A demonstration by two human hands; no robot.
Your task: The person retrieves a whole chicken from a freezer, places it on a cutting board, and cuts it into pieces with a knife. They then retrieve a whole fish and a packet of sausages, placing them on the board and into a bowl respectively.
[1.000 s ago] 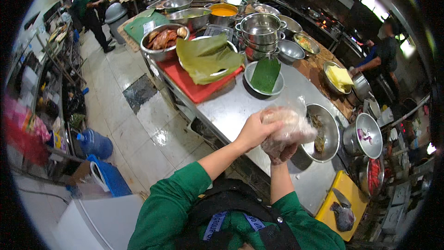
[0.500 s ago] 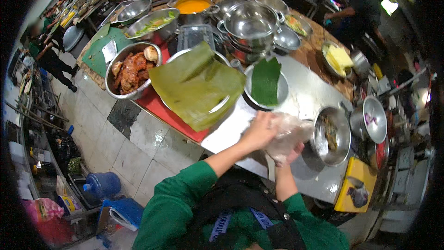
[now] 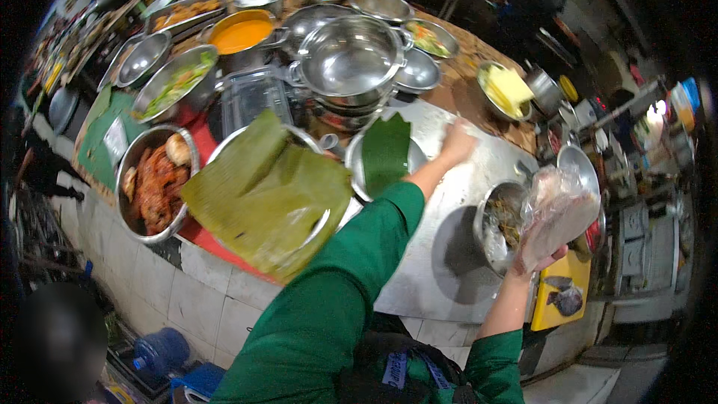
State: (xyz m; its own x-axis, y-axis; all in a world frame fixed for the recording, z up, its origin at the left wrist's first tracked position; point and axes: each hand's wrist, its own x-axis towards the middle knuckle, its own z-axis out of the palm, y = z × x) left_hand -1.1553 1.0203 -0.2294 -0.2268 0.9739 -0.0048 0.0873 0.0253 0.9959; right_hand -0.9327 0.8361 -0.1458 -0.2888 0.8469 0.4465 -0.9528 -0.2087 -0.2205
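Observation:
My right hand point(image 3: 550, 256) grips a clear plastic bag point(image 3: 562, 217) with something pale inside, from below. The bag hangs over the right rim of a steel bowl point(image 3: 482, 217) that holds dark, wet scraps and a piece of clear plastic. My left arm is stretched forward across the steel tabletop point(image 3: 449, 191). Its hand point(image 3: 458, 142) is low over the metal and smeared by motion, so its fingers cannot be made out. Nearest to that hand on the left is a round metal bowl point(image 3: 357, 168) with a piece of dark green banana leaf point(image 3: 387, 157) across it.
A large yellowish banana leaf point(image 3: 269, 194) covers a pan at left, beside a bowl of reddish meat point(image 3: 155, 191). Stacked pots point(image 3: 351, 60) and an orange-filled pot point(image 3: 241, 32) stand behind. At right are a bowl with yellow blocks point(image 3: 510, 92) and a yellow cutting board point(image 3: 542, 313).
My left hand has let go of the plastic bag and reached forward over the tabletop. My right hand has carried the bag rightward, over the scrap bowl's edge. The view has shifted right.

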